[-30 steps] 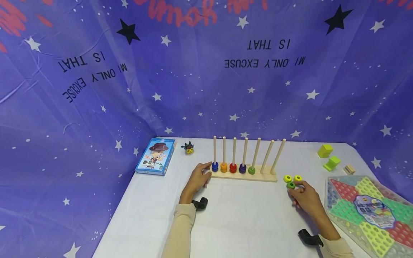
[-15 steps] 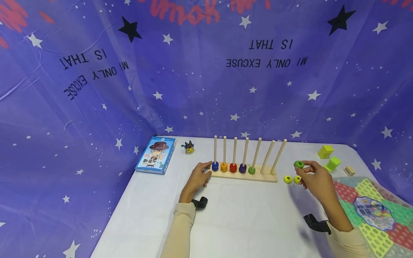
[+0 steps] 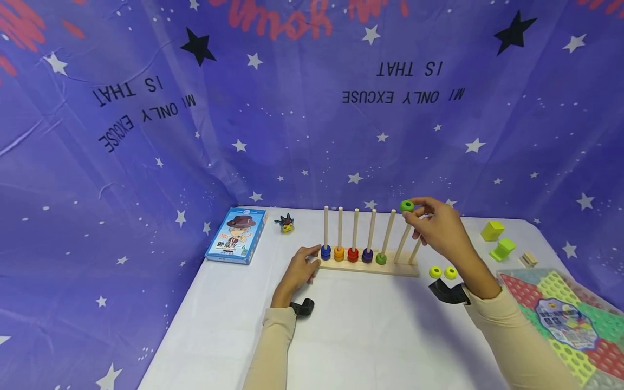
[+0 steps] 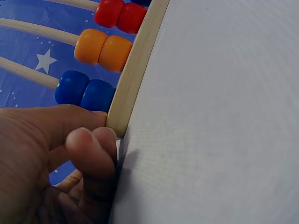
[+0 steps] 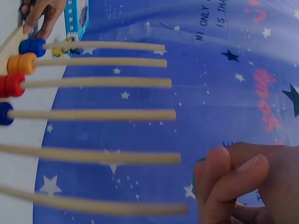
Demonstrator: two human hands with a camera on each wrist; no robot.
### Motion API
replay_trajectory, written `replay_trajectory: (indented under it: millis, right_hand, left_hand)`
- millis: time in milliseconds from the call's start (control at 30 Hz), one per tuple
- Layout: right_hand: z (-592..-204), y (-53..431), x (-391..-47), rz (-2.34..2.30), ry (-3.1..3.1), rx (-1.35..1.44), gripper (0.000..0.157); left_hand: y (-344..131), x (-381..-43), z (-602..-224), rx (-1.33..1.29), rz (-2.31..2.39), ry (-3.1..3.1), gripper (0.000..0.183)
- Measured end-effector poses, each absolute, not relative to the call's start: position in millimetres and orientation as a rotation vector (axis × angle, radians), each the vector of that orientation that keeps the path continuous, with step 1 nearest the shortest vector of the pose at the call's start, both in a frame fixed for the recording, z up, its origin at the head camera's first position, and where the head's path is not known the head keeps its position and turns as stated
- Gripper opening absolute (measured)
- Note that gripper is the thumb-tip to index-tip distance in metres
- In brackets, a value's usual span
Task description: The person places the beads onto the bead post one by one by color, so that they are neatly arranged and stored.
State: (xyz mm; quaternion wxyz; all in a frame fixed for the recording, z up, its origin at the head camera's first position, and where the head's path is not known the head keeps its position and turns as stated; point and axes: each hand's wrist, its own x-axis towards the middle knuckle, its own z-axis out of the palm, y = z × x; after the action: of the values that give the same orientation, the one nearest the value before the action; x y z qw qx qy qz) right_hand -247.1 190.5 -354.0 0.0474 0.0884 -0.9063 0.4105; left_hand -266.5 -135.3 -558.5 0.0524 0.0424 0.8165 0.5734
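Observation:
A wooden peg rack stands on the white table. From the left, its pegs carry pairs of blue, orange, red and purple beads, then a single green one. The two rightmost pegs are bare. My left hand pinches the left end of the base, thumb and fingers at its edge in the left wrist view. My right hand holds a green bead between thumb and fingers, at the top of the second peg from the right. Mostly hidden by fingers, that bead shows as a sliver in the right wrist view.
Two yellow beads lie right of the rack. Farther right are lime-green blocks, a small wooden piece and a star-patterned game board. A blue card box and a small figurine are at the back left.
My right hand has lifted the green bead from beside the yellow ones and carried it up and left to the peg's top. My left hand has stayed on the rack's end.

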Motion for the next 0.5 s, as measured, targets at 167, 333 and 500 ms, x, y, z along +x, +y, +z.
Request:
replay_trajectory:
  millis: [167,333,500]
  right_hand:
    - [-358.6,175.6,-253.0,1.278,-2.786,0.27,0.05]
    - [-357.9,169.3,-253.9,1.244,-2.793,0.269,0.049]
    - [-358.6,168.4,-254.1,1.245,-2.796,0.279,0.051]
  left_hand:
    - [-133.9,-265.8,-560.3,0.118,1.748,2.464,0.05]
    - [-134.3,-267.3,-560.1,0.1,1.732,2.475,0.05]
    - [-136.0,-268.2,-560.0,0.089,1.73,2.476,0.05]
